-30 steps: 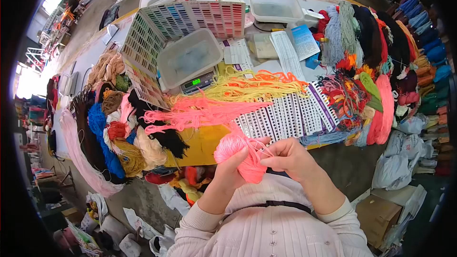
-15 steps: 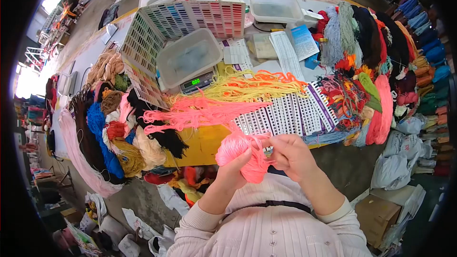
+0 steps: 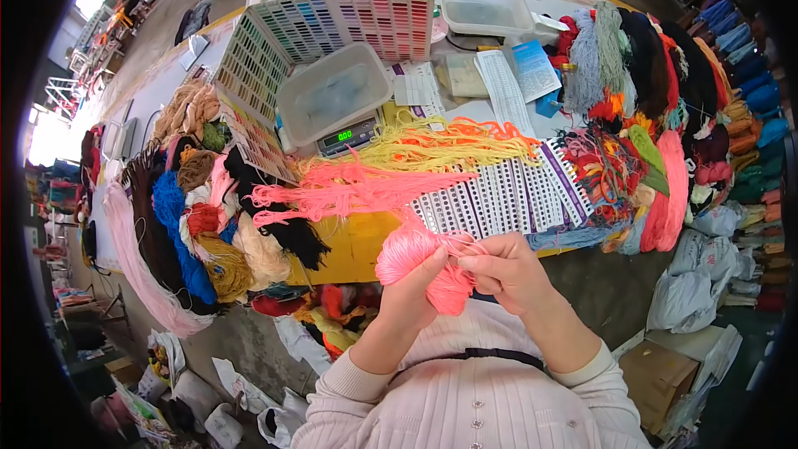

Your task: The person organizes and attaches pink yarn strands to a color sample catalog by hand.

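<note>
A bundle of pink yarn [image 3: 407,258] is held in front of my body, over the table's near edge. My left hand [image 3: 413,291] is closed round its lower side, with the thumb pressed on top. At the bundle's right side, my right hand [image 3: 507,270] pinches a few pink strands between thumb and fingertips. Just beyond, a loose spread of pink yarn strands [image 3: 357,189] lies on the table, reaching down towards the bundle. Yellow and orange yarn [image 3: 449,143] lies behind it. White cards with rows of holes [image 3: 490,195] lie right of the strands.
A colour sample folder [image 3: 349,25] stands open behind a clear plastic tub [image 3: 337,91] on a digital scale [image 3: 345,137] reading 0.00. Coloured yarn hanks are heaped at the left [image 3: 174,208] and right [image 3: 640,58]. A cardboard box [image 3: 661,374] and plastic bags stand on the floor.
My right hand has drawn slightly left, closer to my left thumb, still pinching strands. The pink bundle has turned a little in my left hand. The view has shifted slightly.
</note>
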The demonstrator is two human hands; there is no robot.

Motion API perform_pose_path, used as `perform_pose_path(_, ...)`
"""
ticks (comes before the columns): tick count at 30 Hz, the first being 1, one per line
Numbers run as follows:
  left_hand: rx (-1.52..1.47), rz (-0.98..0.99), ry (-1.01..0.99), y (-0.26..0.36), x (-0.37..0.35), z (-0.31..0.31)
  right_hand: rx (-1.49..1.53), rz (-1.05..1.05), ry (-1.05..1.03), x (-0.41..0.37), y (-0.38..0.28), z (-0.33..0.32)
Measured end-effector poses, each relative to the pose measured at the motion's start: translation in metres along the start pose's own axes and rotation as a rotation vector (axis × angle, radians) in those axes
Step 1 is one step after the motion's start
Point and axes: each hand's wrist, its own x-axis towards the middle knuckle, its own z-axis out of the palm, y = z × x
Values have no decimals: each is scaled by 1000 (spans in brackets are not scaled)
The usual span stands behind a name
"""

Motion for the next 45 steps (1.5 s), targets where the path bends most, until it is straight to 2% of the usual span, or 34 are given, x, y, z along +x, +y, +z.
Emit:
perform_pose_path(3,7,10,-3,-1,0,-2,17,5,5,-1,-1,1)
perform_pose_path(6,-3,17,33,-3,-2,-2,-107,-28,-5,-2,2,1)
perform_pose_path(12,18,14,24,-5,-2,-5,-46,-77,-44,-2,6,-6)
perform_pose_path(18,12,-59,-84,-7,-2,-17,292,25,-106,-2,6,-21)
perform_pose_path(24,-23,-59,-42,-10,0,-19,-90,-5,60,-5,0,-5)
perform_pose_path(30,-57,-78,-114,-3,2,-7,-156,-9,61,-6,-3,-4)
perform_pose_path(33,41,-30,-8,-10,-1,-12,-151,-13,21,-6,2,-11)
perform_pose_path(36,-10,-27,59,-13,-1,-11,-82,-1,1,-7,-2,-7)
perform_pose_path(39,-25,-31,27,-12,-2,-10,-43,3,-46,-6,-1,-11)
perform_pose_path(42,-37,-26,25,-10,-3,-8,-153,21,10,-7,-1,-9)
perform_pose_path(45,-12,-8,-36,-9,-3,-7,-226,-46,26,-6,2,-4)
